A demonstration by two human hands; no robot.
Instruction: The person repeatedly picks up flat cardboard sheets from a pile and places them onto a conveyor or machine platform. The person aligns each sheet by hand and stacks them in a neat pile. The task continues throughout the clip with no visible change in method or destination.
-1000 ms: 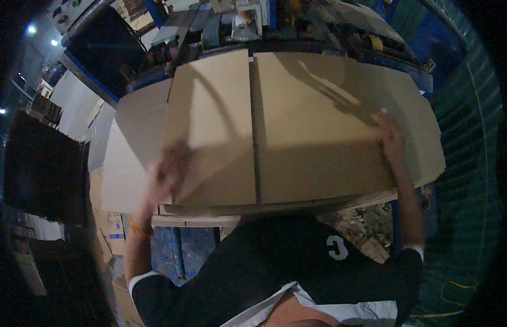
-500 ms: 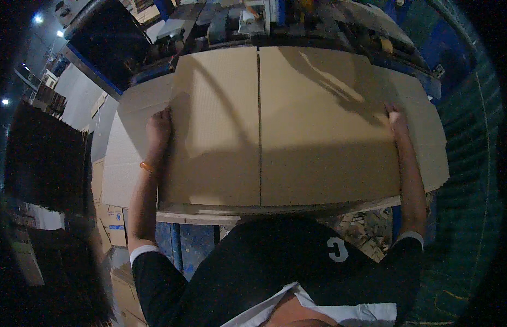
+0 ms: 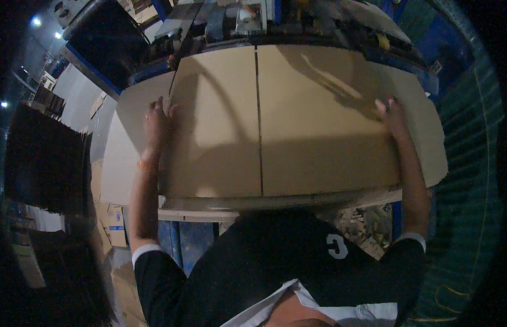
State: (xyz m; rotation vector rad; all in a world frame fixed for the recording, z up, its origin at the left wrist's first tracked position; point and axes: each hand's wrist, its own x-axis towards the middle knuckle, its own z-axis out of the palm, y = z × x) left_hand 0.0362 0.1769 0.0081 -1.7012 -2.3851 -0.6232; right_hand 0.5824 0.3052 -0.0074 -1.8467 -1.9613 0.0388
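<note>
A large brown cardboard sheet [image 3: 308,109] lies flat before me, with a dark slot running down its middle and paler side flaps at both ends. My left hand [image 3: 159,121] is above the crease by the left flap, fingers apart, holding nothing. On the other side my right hand [image 3: 392,116] hovers over the crease by the right flap, its fingers spread. Whether either hand still touches the board I cannot tell. Shadows of my arms and body fall across the sheet.
A machine [image 3: 248,24] with dark bars and rollers stands along the sheet's far edge. Dark stacked sheets [image 3: 43,158] rise at the left. A green curtain-like surface [image 3: 471,180] hangs at the right. Cardboard scraps [image 3: 365,229] lie below the table's near edge.
The sheet has slid slightly away from me, toward the machine. Both hands have loosened from the folded edges, and their fingers have opened.
</note>
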